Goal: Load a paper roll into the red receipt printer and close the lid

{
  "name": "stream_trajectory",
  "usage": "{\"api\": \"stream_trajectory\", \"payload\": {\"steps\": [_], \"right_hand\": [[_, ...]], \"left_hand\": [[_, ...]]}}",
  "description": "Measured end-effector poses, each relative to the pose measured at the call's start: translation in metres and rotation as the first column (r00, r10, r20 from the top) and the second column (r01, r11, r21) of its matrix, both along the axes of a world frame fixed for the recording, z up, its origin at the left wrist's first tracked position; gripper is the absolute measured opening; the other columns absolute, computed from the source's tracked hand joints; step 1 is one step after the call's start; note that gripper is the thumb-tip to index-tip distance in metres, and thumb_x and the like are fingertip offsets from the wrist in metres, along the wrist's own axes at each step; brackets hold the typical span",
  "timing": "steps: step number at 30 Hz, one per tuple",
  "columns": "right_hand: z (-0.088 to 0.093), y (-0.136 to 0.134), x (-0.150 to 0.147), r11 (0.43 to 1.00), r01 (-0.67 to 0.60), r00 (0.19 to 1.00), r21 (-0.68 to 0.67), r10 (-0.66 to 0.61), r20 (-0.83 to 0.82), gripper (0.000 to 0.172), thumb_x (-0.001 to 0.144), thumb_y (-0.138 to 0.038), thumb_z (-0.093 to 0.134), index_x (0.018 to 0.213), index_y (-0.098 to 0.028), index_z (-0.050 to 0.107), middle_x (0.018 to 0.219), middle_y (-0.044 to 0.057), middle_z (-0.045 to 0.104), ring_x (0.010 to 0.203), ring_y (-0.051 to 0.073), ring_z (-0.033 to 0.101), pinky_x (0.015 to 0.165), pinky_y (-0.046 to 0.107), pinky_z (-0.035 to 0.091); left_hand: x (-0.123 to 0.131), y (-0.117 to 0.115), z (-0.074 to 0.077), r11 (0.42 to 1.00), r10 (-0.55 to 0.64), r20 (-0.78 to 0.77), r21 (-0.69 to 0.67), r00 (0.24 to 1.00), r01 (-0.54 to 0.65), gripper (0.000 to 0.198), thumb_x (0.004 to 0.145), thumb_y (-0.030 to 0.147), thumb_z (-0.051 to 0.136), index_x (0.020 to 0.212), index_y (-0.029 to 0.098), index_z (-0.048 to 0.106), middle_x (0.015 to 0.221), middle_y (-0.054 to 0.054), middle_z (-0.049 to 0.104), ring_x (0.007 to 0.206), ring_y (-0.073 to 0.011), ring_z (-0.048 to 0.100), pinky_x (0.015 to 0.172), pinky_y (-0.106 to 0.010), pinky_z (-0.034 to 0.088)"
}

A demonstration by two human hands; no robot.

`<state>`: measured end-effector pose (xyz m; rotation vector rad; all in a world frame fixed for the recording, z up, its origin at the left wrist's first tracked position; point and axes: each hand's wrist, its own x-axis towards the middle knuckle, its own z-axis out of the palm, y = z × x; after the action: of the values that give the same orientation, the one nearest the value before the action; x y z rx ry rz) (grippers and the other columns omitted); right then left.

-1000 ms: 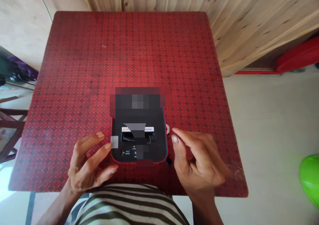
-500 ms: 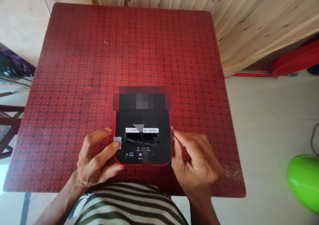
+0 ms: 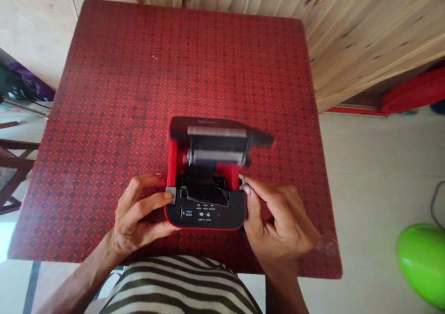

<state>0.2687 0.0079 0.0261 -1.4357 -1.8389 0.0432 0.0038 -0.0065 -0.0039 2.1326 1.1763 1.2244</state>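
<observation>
Wooden panelling [image 3: 347, 35] bounds the red patterned table [image 3: 222, 73] from 12 to 2 o'clock. A black-and-red device [image 3: 222, 214] sits near the table's 6 o'clock edge, with its lid [image 3: 208, 124] raised toward 12 o'clock. The lid is blurred; whether it is latched open cannot be determined.

Left hand [image 3: 135, 212]: fingers spread, forefinger resting on the grey tab [image 3: 170, 195] at the device's 9 o'clock side, thumb along its 7 o'clock edge. Right hand [image 3: 281, 216]: thumb and forefinger pinching a small pale round piece [image 3: 241, 179] at the 3 o'clock side.

CAUTION: If the lid is not latched, a knock could drop it onto a finger straying into the opening. Uneven force, with the 3 o'clock pinch pulling harder than the 9 o'clock hand steadies, could twist the device or strain the round piece. The loose-edged black strip [image 3: 201, 182] across the opening could crease or catch if the lid closes over it. Excess pull toward 6 o'clock could bring the device over the table edge.
</observation>
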Motion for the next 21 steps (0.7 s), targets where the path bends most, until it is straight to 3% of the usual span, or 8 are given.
{"api": "stream_trajectory", "payload": {"steps": [7,11,13,15,18,21], "right_hand": [[0.019,0.009,-0.001,0.998,-0.011,0.999,0.058,0.009,0.030,0.029,0.091,-0.002,0.074,0.110,-0.023,0.074,0.087,0.000,0.078,0.074,0.016,0.071,0.072,0.032,0.057],[0.038,0.031,-0.008,0.982,-0.178,0.978,0.062,0.169,0.124,0.028,0.094,-0.003,0.072,0.116,-0.021,0.073,0.094,0.002,0.079,0.080,0.015,0.072,0.078,0.031,0.059],[0.046,0.044,-0.019,0.959,-0.282,0.930,-0.030,0.281,0.237,0.023,0.098,-0.006,0.069,0.117,-0.017,0.073,0.100,0.005,0.080,0.083,0.017,0.074,0.078,0.031,0.059],[0.051,0.057,-0.033,0.928,-0.307,0.849,-0.209,0.367,0.380,0.021,0.100,-0.008,0.066,0.117,-0.016,0.073,0.104,0.006,0.081,0.081,0.018,0.076,0.071,0.032,0.058],[0.057,0.075,-0.057,0.834,-0.197,0.708,-0.515,0.485,0.513,0.020,0.099,-0.008,0.065,0.113,-0.019,0.074,0.104,0.005,0.080,0.073,0.019,0.076,0.055,0.033,0.049],[0.059,0.087,-0.070,0.745,-0.100,0.628,-0.659,0.561,0.539,0.017,0.099,-0.007,0.062,0.105,-0.018,0.074,0.101,0.008,0.079,0.080,0.024,0.078,0.055,0.034,0.046]], "left_hand": [[0.003,-0.002,-0.003,0.997,0.018,-0.011,0.080,1.000,-0.017,0.044,0.097,0.033,0.074,0.137,0.017,0.061,0.122,-0.015,0.065,0.112,-0.0245,0.067,0.087,-0.038,0.063],[0.005,-0.005,-0.004,0.992,0.040,-0.037,0.119,0.999,-0.035,0.046,0.098,0.032,0.072,0.140,0.017,0.059,0.122,-0.015,0.065,0.113,-0.0243,0.067,0.089,-0.038,0.064],[0.005,-0.006,-0.004,0.993,0.049,-0.048,0.111,0.998,-0.043,0.045,0.099,0.032,0.070,0.140,0.017,0.058,0.123,-0.016,0.065,0.113,-0.0248,0.067,0.088,-0.039,0.064],[0.004,-0.007,-0.004,0.994,0.049,-0.067,0.101,0.997,-0.042,0.044,0.100,0.033,0.068,0.140,0.018,0.058,0.123,-0.016,0.065,0.113,-0.0254,0.068,0.088,-0.039,0.065],[0.003,-0.008,-0.003,0.995,0.037,-0.097,0.100,0.995,-0.027,0.043,0.101,0.033,0.066,0.141,0.019,0.057,0.122,-0.015,0.066,0.114,-0.0251,0.068,0.088,-0.038,0.065],[0.003,-0.007,-0.003,0.995,0.036,-0.098,0.097,0.995,-0.026,0.042,0.102,0.032,0.065,0.141,0.019,0.057,0.123,-0.015,0.065,0.113,-0.0240,0.069,0.088,-0.035,0.065]]}}
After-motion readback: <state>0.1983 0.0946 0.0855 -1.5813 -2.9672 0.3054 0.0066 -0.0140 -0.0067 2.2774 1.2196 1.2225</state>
